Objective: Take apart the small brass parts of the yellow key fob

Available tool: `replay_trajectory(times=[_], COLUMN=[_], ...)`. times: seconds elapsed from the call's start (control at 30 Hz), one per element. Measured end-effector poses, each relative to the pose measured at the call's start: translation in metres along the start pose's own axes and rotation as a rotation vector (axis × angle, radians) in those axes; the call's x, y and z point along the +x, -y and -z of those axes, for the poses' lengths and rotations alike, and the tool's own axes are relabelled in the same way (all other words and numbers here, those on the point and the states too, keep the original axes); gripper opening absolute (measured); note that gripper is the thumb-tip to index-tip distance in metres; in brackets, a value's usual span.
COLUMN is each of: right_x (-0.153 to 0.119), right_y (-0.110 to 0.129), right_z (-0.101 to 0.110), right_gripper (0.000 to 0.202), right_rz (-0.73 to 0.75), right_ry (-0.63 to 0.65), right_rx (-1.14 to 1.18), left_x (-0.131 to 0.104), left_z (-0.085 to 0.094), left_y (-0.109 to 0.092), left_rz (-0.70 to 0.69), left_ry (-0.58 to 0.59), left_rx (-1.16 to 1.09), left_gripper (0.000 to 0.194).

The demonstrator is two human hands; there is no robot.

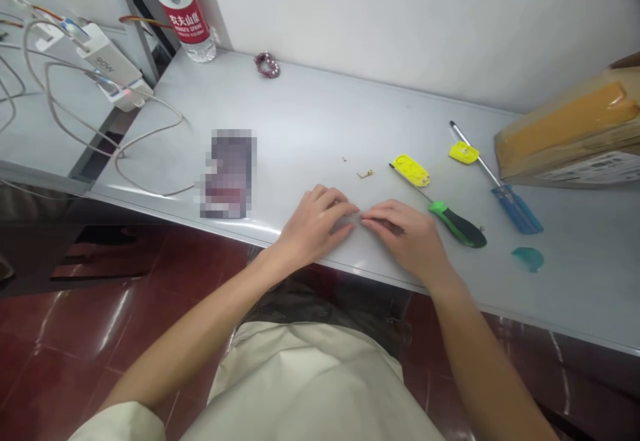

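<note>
My left hand (317, 222) rests at the table's front edge, its fingers bent and a gap showing between the index finger and thumb. Facing it, my right hand (407, 234) has its thumb and index fingertips pinched together. Whatever is in that pinch is too small to make out. The fingertips of both hands almost meet. Just beyond them lie a small brass-coloured metal piece (366, 174) and a tiny bit (344, 158). Right of my right hand is a green-and-black screwdriver (457, 224), its shaft beside a yellow plastic shell (411, 170).
At the right, a blue-handled screwdriver (517, 208) lies by another yellow piece (464, 152), a teal piece (529, 259) and a taped cardboard box (575, 138). Leftward are a blurred-out rectangular object (230, 171), a beaded band (267, 64), a water bottle (183, 18) and cabled chargers (107, 61).
</note>
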State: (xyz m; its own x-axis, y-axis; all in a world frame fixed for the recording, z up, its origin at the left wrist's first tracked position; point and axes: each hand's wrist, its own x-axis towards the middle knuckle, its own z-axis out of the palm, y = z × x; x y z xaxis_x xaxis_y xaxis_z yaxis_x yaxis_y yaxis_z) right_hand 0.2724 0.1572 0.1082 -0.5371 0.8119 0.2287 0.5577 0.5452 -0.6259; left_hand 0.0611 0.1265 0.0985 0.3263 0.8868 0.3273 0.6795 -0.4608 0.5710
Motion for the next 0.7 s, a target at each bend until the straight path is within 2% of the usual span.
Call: replay_trajectory(times=[0.2,0.47,0.6,0.7], right_x=[0.0003,-0.0007,-0.0011,-0.0003], right_y=[0.0003,0.0007,0.0037,0.0066], right_z=[-0.0018,-0.0025,0.0006,0.0009], right_gripper=[0.013,0.014,0.016,0.019], right_rz=[-0.023,-0.006,-0.033,-0.069], right_ry=[0.004,0.023,0.085,0.094], right_rx=[0.045,0.044,0.034,0.028], left_x=[0.0031,0.0093,0.0097,0.0073], left_z=[-0.0023,-0.0026,-0.0023,0.0047], left_y=[-0.0002,-0.0008,-0.0014,-0.0004], left_rz=[0.019,0.129,0.141,0.143], left_ry=[0.021,0.091,0.087,0.062], left_rx=[0.002,-0.017,-0.016,-0.058], left_gripper=[0.018,0.016,0.014,0.017])
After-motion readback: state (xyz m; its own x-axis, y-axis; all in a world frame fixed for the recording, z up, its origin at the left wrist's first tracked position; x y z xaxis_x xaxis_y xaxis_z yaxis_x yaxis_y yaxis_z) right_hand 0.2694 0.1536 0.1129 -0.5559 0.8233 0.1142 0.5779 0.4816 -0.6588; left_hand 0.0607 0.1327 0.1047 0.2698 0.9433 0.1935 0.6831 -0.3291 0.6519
